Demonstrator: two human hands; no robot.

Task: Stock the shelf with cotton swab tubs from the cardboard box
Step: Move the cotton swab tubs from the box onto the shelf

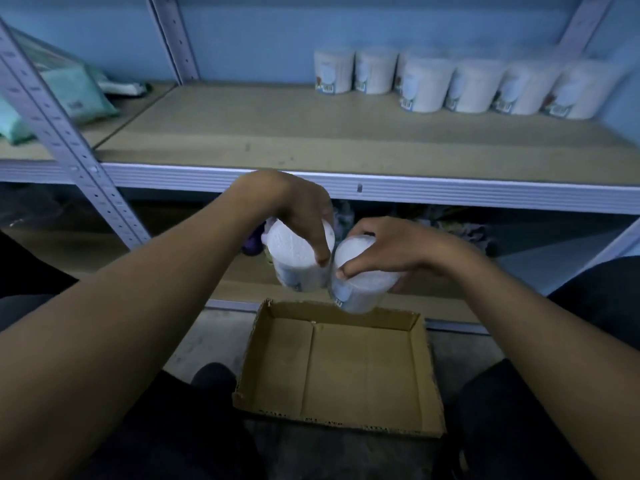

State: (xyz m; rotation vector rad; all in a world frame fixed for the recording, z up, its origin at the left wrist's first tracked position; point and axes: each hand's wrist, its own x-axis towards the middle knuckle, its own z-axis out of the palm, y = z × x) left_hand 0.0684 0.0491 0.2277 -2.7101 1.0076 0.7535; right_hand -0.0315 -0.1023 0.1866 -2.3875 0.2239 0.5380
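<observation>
My left hand [294, 206] grips a white cotton swab tub [298, 261] from above, fingers curled over its lid. Beside it, my right hand [388, 247] grips a second tub [360, 289] the same way. Both tubs hang side by side, touching, above the far edge of the shallow cardboard box [346, 372] on the floor, which holds nothing. Several tubs [429, 86] stand in rows at the back right of the brown shelf board [277, 129].
A grey perforated upright [65, 147] rises at the left. Teal packets [72, 95] lie on the neighbouring shelf at the left. A lower shelf [450, 226] holds dim items. My dark-clothed knees [519, 410] flank the box.
</observation>
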